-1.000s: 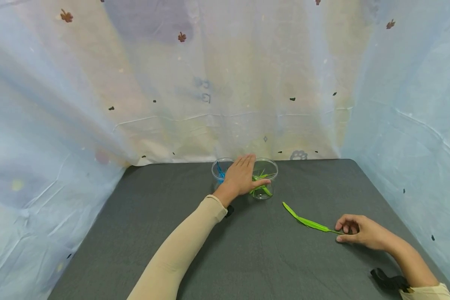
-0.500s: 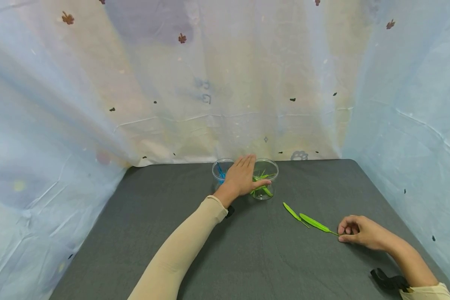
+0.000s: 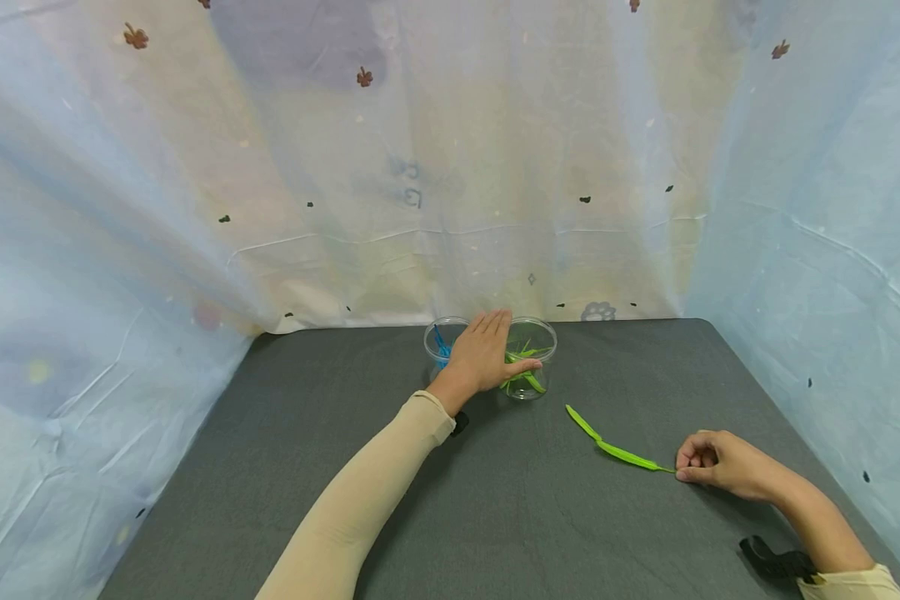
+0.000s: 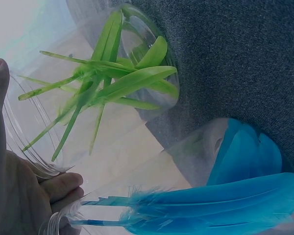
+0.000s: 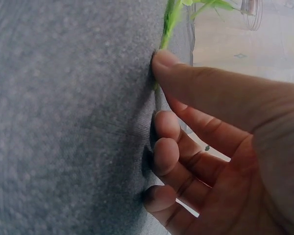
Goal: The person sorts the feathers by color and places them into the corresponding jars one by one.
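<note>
My right hand (image 3: 727, 467) pinches the quill of a green feather (image 3: 630, 456) between thumb and fingertips, low over the dark cloth. In the right wrist view, the quill end shows under the thumb (image 5: 169, 61) and the other fingers are bent. Beyond that feather's tip lies a second green feather (image 3: 582, 421). My left hand (image 3: 482, 354) rests across the tops of two clear jars, fingers straight and thumb out over the right one. Several green feathers (image 4: 137, 81) stand in the right jar (image 3: 531, 321); blue feathers (image 4: 220, 208) fill the left jar (image 3: 429, 342).
The dark grey cloth-covered table (image 3: 330, 442) spreads under both arms. A pale patterned curtain (image 3: 450, 167) hangs behind it and along both sides. The jars stand near the table's back edge.
The right hand shifted slightly and turned the feather it holds; its tip lifted away from the loose feather, then came back down to it. The left hand stayed on the jars.
</note>
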Motion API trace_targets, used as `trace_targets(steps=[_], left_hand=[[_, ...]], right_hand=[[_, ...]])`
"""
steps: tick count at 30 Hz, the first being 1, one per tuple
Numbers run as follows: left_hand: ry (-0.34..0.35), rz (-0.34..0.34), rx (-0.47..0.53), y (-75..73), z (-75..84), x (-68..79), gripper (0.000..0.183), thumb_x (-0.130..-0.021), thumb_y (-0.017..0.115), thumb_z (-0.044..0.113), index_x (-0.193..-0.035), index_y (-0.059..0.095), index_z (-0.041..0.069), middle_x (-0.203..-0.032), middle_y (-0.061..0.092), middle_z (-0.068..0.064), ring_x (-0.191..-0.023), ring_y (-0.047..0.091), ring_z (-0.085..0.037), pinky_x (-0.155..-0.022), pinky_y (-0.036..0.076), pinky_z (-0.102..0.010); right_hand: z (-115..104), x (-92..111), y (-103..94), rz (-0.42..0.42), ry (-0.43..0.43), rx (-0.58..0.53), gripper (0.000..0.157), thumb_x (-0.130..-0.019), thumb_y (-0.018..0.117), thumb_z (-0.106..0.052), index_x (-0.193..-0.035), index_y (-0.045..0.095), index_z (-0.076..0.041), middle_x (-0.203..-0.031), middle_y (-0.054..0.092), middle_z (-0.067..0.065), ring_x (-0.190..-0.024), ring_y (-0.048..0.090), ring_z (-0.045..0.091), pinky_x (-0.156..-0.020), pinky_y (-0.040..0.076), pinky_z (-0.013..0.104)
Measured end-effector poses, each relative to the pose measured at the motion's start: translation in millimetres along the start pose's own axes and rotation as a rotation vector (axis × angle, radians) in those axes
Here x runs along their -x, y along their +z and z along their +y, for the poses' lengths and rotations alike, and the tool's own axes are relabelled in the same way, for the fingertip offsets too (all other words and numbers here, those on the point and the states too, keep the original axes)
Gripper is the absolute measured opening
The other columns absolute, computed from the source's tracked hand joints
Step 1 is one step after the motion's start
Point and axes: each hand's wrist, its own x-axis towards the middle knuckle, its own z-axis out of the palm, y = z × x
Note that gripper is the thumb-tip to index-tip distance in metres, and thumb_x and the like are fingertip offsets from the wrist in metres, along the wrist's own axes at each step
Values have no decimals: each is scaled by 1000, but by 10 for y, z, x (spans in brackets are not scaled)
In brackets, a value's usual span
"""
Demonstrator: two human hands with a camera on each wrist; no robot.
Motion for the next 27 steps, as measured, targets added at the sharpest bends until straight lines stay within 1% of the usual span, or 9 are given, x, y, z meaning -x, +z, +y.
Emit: trace_targets(steps=[4, 11, 15, 17, 19, 23, 25, 27], left_hand=[[4, 5, 2, 5, -5, -3, 112, -98, 38, 87, -174, 7, 11, -180, 17, -8, -166, 15, -23, -135, 7, -38], [6, -1, 12, 7, -9, -4, 112, -98, 38, 87, -174, 6, 11, -180, 15, -7, -166, 14, -23, -135, 6, -38], [6, 0, 6, 14, -10, -3, 112, -98, 37, 87, -174, 5, 11, -180, 15, -7, -166, 14, -22, -135, 5, -38], [7, 3, 1, 15, -12, -3, 112, -98, 37, 88, -174, 5, 11, -180, 15, -7, -166, 14, -22, -135, 6, -38], [9, 6, -2, 10, -13, -2, 112, -98, 37, 87, -174, 6, 11, -180, 16, -7, -166, 15, -23, -135, 6, -38], [8, 7, -2, 9, -12, -1, 112, -98, 37, 87, -174, 6, 11, -180, 15, -7, -166, 15, -23, -135, 7, -38], [7, 4, 1, 10, -13, 1, 112, -98, 37, 87, -174, 6, 11, -181, 14, -6, -166, 14, -23, -135, 6, -38], [7, 1, 5, 11, -12, 2, 112, -98, 37, 87, -174, 6, 11, -181, 13, -6, -166, 14, -23, -135, 6, -38]], right_hand=[[-5, -1, -7, -5, 1, 4, 6, -101, 76, -12, -98, 71, -12, -83, 58, -9, -66, 48, 0, -54, 41, 27], [-12, -5, -28, -19, 18, -2, 5, -104, 72, -10, -100, 71, -10, -82, 62, -8, -66, 50, 0, -54, 42, 27], [-26, -24, -49, 25, -4, -21, 4, -105, 71, -7, -101, 70, -9, -85, 69, -4, -69, 60, 6, -56, 46, 27], [-39, -42, -58, 52, -17, -35, 5, -105, 70, -5, -101, 69, -8, -88, 73, -2, -73, 66, 11, -58, 51, 28], [-51, -65, -66, 75, -24, -41, 4, -105, 69, -5, -101, 68, -6, -89, 75, 0, -75, 69, 14, -60, 53, 29], [-80, -103, -73, 120, -6, -34, 5, -106, 68, -6, -103, 68, -2, -89, 76, 1, -74, 69, 16, -60, 55, 30], [-98, -121, -71, 163, 4, -13, 4, -106, 69, -6, -105, 68, -2, -89, 76, 1, -74, 70, 16, -60, 56, 30], [-120, -141, -68, 219, 16, 19, 3, -104, 71, -5, -107, 70, -4, -89, 77, 0, -75, 71, 14, -61, 56, 29]])
